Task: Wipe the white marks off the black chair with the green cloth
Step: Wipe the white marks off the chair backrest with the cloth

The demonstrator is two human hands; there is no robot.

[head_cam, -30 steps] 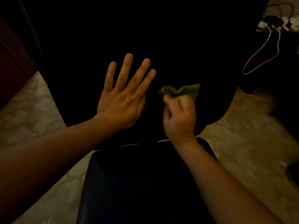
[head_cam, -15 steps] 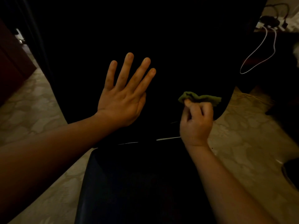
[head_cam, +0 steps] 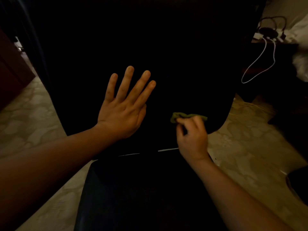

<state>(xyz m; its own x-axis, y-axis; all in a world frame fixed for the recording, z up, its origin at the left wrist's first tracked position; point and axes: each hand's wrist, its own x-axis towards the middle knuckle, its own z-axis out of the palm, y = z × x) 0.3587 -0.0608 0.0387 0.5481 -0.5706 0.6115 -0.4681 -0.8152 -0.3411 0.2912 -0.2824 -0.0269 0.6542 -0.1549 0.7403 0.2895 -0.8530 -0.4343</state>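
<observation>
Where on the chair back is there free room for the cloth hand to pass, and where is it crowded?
Free: the dark chair back above both hands, and the strip between the flat left hand and the green cloth gripped by the right hand. Crowded: lower left, under the left hand. Right of the cloth, the back's edge is near.

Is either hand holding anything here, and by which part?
Right hand pinches the green cloth, bunched, by its near edge. Left hand holds nothing.

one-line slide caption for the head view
Left hand flat on the black chair back while the right hand rubs it with a green cloth.
</observation>
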